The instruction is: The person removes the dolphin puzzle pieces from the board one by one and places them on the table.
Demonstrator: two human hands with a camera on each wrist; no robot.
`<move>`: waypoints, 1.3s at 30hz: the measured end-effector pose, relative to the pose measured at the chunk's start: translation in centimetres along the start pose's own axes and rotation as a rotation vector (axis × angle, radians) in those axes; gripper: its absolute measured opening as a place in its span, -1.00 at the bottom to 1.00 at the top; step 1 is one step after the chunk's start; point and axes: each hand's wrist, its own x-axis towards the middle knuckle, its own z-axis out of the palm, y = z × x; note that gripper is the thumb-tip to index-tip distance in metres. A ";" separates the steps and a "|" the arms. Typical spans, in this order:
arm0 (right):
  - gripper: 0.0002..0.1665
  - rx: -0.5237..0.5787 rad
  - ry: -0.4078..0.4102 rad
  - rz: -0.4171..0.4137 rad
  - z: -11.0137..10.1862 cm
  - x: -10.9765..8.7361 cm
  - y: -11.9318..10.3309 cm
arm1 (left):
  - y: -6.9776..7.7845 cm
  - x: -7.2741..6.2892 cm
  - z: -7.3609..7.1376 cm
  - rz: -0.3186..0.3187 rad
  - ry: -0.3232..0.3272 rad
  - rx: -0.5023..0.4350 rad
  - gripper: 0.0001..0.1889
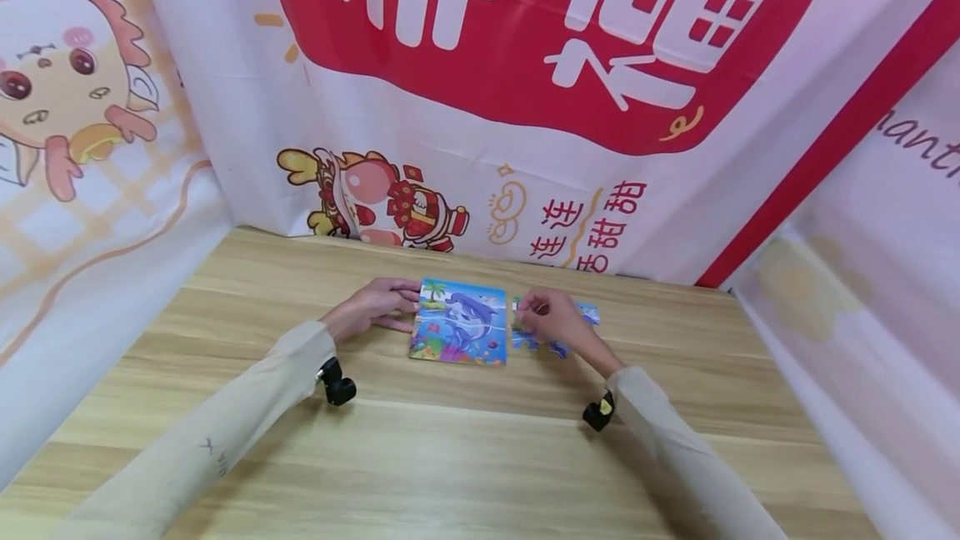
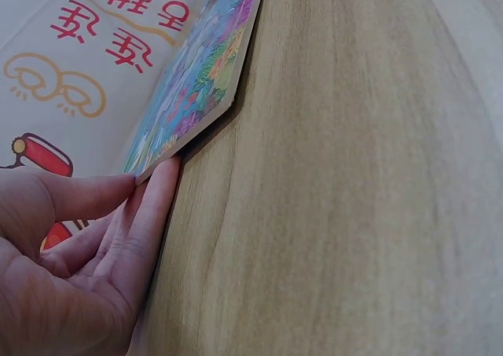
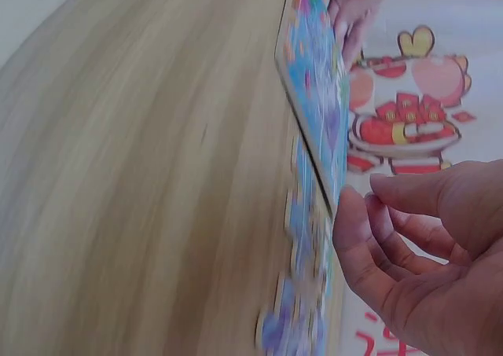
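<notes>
A square dolphin picture board (image 1: 459, 322), brightly coloured and thin-edged, is at the middle of the table's far part. My left hand (image 1: 378, 304) grips its left side; in the left wrist view the thumb (image 2: 90, 196) meets one corner and fingers reach beneath the edge. Jigsaw pieces (image 1: 558, 348) with blue printing lie to the right of the board, partly under my right hand (image 1: 555, 319). In the right wrist view that hand's fingers (image 3: 354, 238) are loosely bent beside the board's near corner, and nothing shows between thumb and fingertips. Whether they touch the board is unclear.
The wooden table (image 1: 442, 457) stretches toward me. A printed white and red cloth (image 1: 480, 132) hangs directly behind the board, with more cloth walls at left and right. Each wrist carries a small black camera (image 1: 337, 383).
</notes>
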 end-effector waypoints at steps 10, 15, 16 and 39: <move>-0.85 0.021 -0.094 -0.059 3.0 1.8 -2.5 | 0.3 -0.3 -0.2 -0.003 0.010 -0.006 -0.36; -0.62 -0.112 -0.050 -0.090 4.1 2.7 -3.5 | 0.3 -0.3 -0.5 0.003 0.007 -0.001 -0.36; -0.58 -0.154 -0.050 -0.075 4.2 2.7 -3.7 | 0.3 -0.3 -0.5 0.000 0.005 -0.001 -0.36; -0.54 -0.347 -0.120 0.027 4.3 2.8 -3.8 | 0.1 -0.1 0.2 -0.004 -0.006 -0.005 -0.36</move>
